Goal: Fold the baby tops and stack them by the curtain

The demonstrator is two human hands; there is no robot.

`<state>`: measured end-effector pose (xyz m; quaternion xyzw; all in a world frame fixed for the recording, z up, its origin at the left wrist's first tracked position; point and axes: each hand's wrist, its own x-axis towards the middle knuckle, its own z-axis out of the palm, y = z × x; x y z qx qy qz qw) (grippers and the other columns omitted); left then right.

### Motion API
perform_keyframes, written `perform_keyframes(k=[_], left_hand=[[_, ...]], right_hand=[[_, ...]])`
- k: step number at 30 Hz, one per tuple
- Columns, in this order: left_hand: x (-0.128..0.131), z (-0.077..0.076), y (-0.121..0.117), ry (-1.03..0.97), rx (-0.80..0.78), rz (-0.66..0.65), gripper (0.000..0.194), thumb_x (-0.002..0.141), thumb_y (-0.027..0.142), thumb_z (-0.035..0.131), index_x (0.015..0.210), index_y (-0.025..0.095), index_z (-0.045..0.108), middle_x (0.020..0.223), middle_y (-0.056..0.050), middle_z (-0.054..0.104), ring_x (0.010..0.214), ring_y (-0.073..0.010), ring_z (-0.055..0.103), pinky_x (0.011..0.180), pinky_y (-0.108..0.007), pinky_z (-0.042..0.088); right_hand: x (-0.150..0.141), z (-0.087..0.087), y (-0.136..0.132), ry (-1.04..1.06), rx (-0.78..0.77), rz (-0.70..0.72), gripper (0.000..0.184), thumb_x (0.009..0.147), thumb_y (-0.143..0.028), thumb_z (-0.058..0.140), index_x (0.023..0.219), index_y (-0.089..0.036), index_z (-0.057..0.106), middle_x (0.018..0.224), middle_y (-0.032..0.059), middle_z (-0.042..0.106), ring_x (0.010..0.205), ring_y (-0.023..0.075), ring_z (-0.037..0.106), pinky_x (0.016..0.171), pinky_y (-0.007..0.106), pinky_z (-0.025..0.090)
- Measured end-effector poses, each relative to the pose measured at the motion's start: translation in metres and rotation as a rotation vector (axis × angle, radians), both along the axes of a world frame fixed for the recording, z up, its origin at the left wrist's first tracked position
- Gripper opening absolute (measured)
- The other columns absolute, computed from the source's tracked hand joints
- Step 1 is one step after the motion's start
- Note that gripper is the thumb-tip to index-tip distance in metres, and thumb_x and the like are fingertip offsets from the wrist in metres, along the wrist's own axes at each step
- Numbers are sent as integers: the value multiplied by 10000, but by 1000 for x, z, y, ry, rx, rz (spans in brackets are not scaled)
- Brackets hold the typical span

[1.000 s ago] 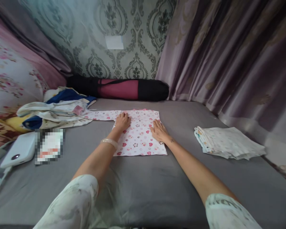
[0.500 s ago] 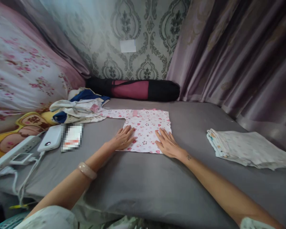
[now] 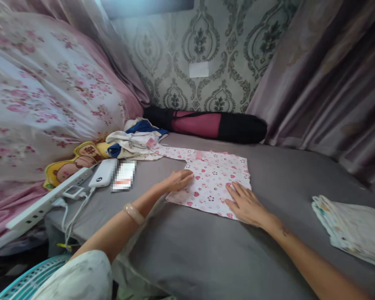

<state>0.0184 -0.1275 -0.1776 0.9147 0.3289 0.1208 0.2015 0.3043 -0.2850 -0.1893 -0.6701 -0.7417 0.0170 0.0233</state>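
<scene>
A small white long-sleeved shirt (image 3: 211,187) with red hearts and flowers lies on the grey bed sheet (image 3: 187,250). One sleeve stretches out to the left, its pink cuff end lying against the heap of clothes. On the right, the shirt's edge is straight, and no sleeve sticks out there. My left hand (image 3: 180,180) rests at the shirt's left edge, fingers extended and close together; their undersides are hidden. Flat on the lower right part of the shirt lies my right hand (image 3: 245,204), its fingers spread.
Crumpled clothes (image 3: 133,143) lie at the back left. Nearer are a white power bank (image 3: 103,173), a blurred-out item (image 3: 124,176), a power strip (image 3: 50,198) and a yellow cushion (image 3: 71,166). Folded cloths (image 3: 353,227) sit at right; a black-and-maroon bag (image 3: 196,124) lies along the wall.
Both hands slid from the upper part of the shirt down toward its lower sides, uncovering a pink patch near the top. The view has swung left, so everything appears farther right.
</scene>
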Motion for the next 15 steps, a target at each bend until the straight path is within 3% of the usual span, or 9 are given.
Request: perform_keyframes(k=[3,7,10,15], left_hand=[[-18,15,41,-158,-6,271,410,913,413,411,1162,179,637,1188,-97,662,1016,-217,622,879,-301,470],[-54,33,101,-179,97,635,315,844,268,445,997,151,694,998,-106,708,945,-242,625,853,-328,455],[-80,44,135,-107,148,875,305,838,254,468,1030,144,677,1035,-148,692,1004,-283,614,854,-358,443],[-100,49,167,52,134,1062,407,852,427,500,1096,126,625,1241,-236,592,1150,-376,538,910,-461,410]], right_hand=[[6,12,14,-13,6,49,488,950,-428,339,1345,-223,538,1399,132,507,1284,297,467,1046,460,361],[10,24,44,52,11,36,404,953,-346,320,1086,-265,693,1151,77,670,1076,256,609,938,402,431],[4,27,71,132,52,21,388,946,-312,335,970,-258,718,1052,73,701,1010,250,625,880,369,451],[-23,26,119,242,106,8,376,935,-221,342,1055,-218,697,1122,71,684,1069,227,593,948,334,414]])
